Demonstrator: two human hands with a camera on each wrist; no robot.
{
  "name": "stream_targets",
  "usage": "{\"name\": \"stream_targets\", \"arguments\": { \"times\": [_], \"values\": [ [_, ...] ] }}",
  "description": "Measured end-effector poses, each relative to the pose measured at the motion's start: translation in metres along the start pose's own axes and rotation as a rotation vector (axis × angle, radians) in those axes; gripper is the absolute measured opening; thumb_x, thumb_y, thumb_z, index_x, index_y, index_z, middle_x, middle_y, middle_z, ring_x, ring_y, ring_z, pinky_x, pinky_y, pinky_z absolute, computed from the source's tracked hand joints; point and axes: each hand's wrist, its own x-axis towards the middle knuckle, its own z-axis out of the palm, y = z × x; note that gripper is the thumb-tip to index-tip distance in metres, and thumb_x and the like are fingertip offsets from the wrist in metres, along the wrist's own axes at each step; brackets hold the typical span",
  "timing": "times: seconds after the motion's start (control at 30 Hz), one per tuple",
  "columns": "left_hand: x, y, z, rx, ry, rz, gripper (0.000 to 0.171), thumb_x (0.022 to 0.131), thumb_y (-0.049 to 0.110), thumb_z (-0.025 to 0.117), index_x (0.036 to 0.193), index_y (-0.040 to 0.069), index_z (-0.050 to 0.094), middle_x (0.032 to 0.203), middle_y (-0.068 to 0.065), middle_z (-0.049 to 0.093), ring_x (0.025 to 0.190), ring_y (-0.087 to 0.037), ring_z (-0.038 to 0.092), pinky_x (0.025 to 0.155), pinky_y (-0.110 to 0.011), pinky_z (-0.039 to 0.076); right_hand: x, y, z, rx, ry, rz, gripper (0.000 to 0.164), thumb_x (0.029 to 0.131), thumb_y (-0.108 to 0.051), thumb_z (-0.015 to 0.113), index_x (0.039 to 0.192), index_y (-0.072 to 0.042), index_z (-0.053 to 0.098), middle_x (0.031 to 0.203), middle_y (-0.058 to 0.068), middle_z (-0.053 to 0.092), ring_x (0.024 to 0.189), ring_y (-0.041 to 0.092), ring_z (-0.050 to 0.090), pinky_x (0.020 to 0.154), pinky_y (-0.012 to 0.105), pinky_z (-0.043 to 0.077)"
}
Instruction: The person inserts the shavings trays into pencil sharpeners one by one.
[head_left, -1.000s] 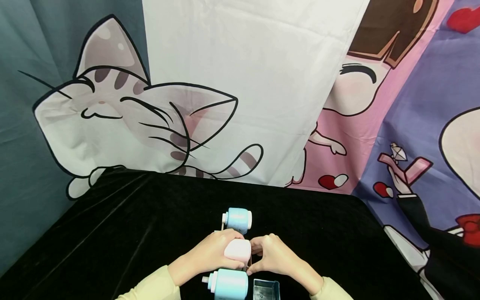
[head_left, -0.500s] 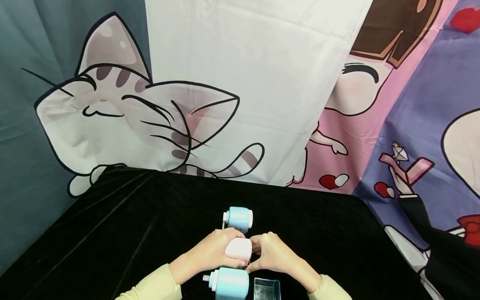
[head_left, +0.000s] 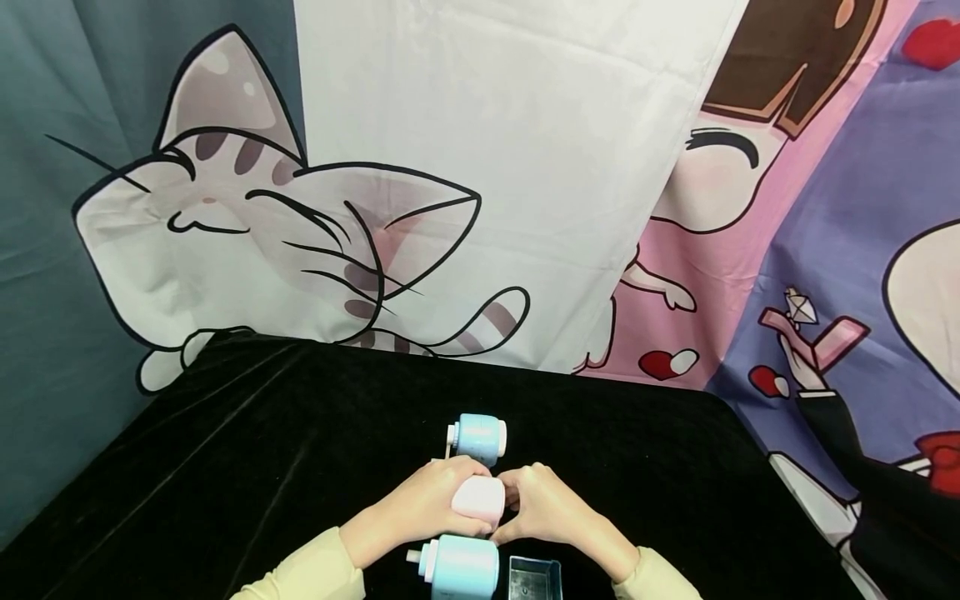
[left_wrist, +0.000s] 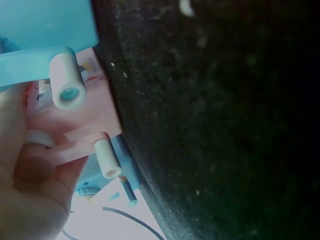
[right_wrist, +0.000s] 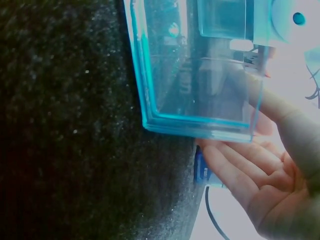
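Note:
My left hand (head_left: 442, 500) grips a pink hand-crank pencil sharpener (head_left: 478, 498) around its body. In the left wrist view, the crank of the pink sharpener (left_wrist: 85, 112) sticks out with its white knob (left_wrist: 107, 159) beside the hand's fingers. My right hand (head_left: 551, 517) meets the sharpener's right end, thumb on the near side and fingers on the far side. A clear bluish tray (right_wrist: 145, 95) stands before that hand in the right wrist view and partly covers its thumb and fingertips. Exactly what those fingertips pinch is hidden.
One light-blue crank sharpener (head_left: 465, 567) lies close in front of the pink one, another blue sharpener (head_left: 478, 437) just behind it. To the near sharpener's right is the tray (head_left: 535, 561). Black velvety cloth (head_left: 300, 467) covers the table; a printed curtain (head_left: 465, 108) hangs behind.

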Motion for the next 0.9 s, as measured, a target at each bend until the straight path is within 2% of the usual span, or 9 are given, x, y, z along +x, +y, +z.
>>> {"name": "stream_targets", "arguments": {
  "times": [0.27, 0.53, 0.77, 0.9],
  "values": [
    [0.0011, 0.0015, -0.0025, 0.000, -0.009, 0.004, 0.046, 0.070, 0.047, 0.072, 0.102, 0.017, 0.058, 0.090, 0.010, 0.057, 0.072, -0.003, 0.050, 0.063, -0.017, 0.043, 0.0007, -0.0001, 0.0004, 0.009, 0.001, 0.001, 0.043, 0.061, -0.028, 0.082, 0.096, -0.010, 0.063, 0.087, -0.006, 0.068, 0.076, -0.003, 0.059, 0.065, 0.015, 0.049],
    [0.0007, 0.0005, -0.0042, 0.015, -0.015, 0.010, 0.047, 0.070, 0.048, 0.071, 0.102, 0.017, 0.059, 0.090, 0.008, 0.058, 0.072, -0.003, 0.050, 0.063, -0.017, 0.043, 0.0024, -0.0003, 0.0044, -0.035, 0.024, -0.019, 0.040, 0.060, -0.024, 0.082, 0.093, -0.013, 0.063, 0.083, -0.009, 0.067, 0.075, -0.004, 0.058, 0.063, 0.013, 0.048],
    [0.0007, 0.0003, -0.0030, 0.006, -0.019, 0.013, 0.047, 0.070, 0.048, 0.071, 0.102, 0.017, 0.059, 0.091, 0.009, 0.058, 0.074, -0.003, 0.050, 0.065, -0.017, 0.043, 0.0045, -0.0015, 0.0032, -0.105, 0.024, -0.035, 0.035, 0.058, -0.026, 0.082, 0.086, -0.017, 0.062, 0.074, -0.014, 0.063, 0.064, -0.005, 0.053, 0.055, 0.013, 0.045],
    [0.0015, -0.0003, -0.0026, 0.006, -0.023, 0.019, 0.046, 0.070, 0.048, 0.071, 0.102, 0.017, 0.059, 0.091, 0.009, 0.058, 0.074, -0.003, 0.050, 0.065, -0.017, 0.043, 0.0051, -0.0013, 0.0023, -0.110, 0.012, -0.025, 0.033, 0.058, -0.026, 0.081, 0.084, -0.018, 0.062, 0.071, -0.016, 0.061, 0.061, -0.004, 0.051, 0.053, 0.014, 0.044]
  ]
}}
